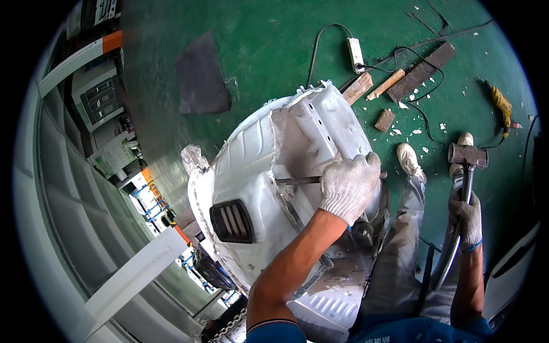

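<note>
My left hand [350, 186], in a whitish knit glove, is closed around a dark metal chisel [298, 180]. Its thin end points left against the torn edge of a white car body panel [246, 150], and its butt sticks out a little to the right of my fist. In my right hand [468, 220], also gloved, is the handle of a sledgehammer [468, 155]. The hammer's dark steel head is raised on the right, apart from the chisel. A black slotted vent [231, 221] sits in the panel, left of my left forearm.
Wood blocks [420, 71] and white flakes lie on the green floor [269, 34], beside a power strip [355, 55] with cables. A yellow power tool [501, 107] lies at the right. Further left is a dark mat [204, 74]. My shoes [409, 159] stand right of the panel.
</note>
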`<move>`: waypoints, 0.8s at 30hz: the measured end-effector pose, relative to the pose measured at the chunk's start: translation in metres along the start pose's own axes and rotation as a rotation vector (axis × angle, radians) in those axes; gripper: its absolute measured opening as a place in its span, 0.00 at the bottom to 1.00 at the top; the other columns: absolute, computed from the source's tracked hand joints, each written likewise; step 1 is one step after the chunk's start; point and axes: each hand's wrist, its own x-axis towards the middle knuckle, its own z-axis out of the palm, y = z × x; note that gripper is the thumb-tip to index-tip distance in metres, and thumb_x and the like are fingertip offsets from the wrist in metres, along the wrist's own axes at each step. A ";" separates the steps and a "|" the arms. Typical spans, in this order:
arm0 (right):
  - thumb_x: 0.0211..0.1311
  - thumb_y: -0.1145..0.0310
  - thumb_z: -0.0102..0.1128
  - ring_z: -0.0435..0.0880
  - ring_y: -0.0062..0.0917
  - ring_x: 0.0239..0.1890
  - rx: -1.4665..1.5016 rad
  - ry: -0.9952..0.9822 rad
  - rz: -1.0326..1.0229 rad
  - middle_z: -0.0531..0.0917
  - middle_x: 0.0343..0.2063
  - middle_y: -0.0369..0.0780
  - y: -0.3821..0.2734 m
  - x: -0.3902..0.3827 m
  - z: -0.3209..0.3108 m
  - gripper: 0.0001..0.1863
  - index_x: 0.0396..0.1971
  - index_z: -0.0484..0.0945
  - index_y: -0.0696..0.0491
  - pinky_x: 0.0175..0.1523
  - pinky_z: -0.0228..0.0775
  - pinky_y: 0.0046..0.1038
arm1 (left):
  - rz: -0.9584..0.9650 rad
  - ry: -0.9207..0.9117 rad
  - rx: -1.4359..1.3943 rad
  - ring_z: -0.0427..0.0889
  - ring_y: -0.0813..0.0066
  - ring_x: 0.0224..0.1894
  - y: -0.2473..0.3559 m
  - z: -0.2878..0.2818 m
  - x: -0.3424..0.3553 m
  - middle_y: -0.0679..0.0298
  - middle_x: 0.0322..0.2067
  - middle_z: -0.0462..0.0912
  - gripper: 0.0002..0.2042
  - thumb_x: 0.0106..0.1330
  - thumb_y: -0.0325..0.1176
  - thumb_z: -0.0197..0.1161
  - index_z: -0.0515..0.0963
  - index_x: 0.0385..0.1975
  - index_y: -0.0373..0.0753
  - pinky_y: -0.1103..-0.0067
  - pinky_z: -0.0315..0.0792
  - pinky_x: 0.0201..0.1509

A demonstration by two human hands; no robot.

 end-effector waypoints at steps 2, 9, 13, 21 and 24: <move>0.52 0.76 0.62 0.67 0.17 0.09 -0.011 -0.033 -0.008 0.70 0.16 0.33 0.004 -0.002 0.000 0.11 0.33 0.69 0.54 0.12 0.65 0.21 | -0.017 0.069 0.001 0.88 0.59 0.27 -0.001 0.002 0.001 0.59 0.23 0.83 0.05 0.63 0.33 0.62 0.77 0.36 0.43 0.64 0.80 0.27; 0.50 0.80 0.66 0.75 0.20 0.12 -0.001 -0.226 0.115 0.76 0.17 0.36 -0.010 -0.023 0.069 0.13 0.33 0.72 0.57 0.14 0.69 0.23 | -0.008 0.170 0.053 0.88 0.65 0.27 -0.003 0.006 0.007 0.65 0.21 0.82 0.05 0.60 0.35 0.64 0.76 0.31 0.44 0.67 0.78 0.25; 0.49 0.82 0.69 0.77 0.19 0.14 -0.196 -0.366 0.114 0.78 0.19 0.35 -0.017 -0.026 0.086 0.12 0.30 0.74 0.57 0.18 0.70 0.24 | 0.007 0.154 0.079 0.88 0.66 0.25 -0.002 0.006 0.002 0.66 0.21 0.82 0.06 0.58 0.36 0.65 0.76 0.30 0.44 0.68 0.78 0.24; 0.67 0.65 0.63 0.66 0.11 0.16 0.125 0.226 -0.441 0.68 0.18 0.29 -0.051 -0.025 -0.002 0.08 0.36 0.73 0.51 0.21 0.61 0.17 | -0.007 0.190 0.051 0.87 0.64 0.23 -0.001 0.005 -0.001 0.64 0.20 0.82 0.05 0.60 0.35 0.64 0.76 0.30 0.44 0.68 0.78 0.24; 0.68 0.65 0.60 0.66 0.13 0.20 0.187 0.214 -0.437 0.68 0.20 0.28 -0.032 -0.033 0.019 0.07 0.37 0.74 0.52 0.26 0.59 0.18 | -0.009 0.204 0.069 0.87 0.67 0.22 0.001 0.004 -0.001 0.65 0.19 0.82 0.04 0.59 0.35 0.64 0.76 0.28 0.45 0.69 0.77 0.23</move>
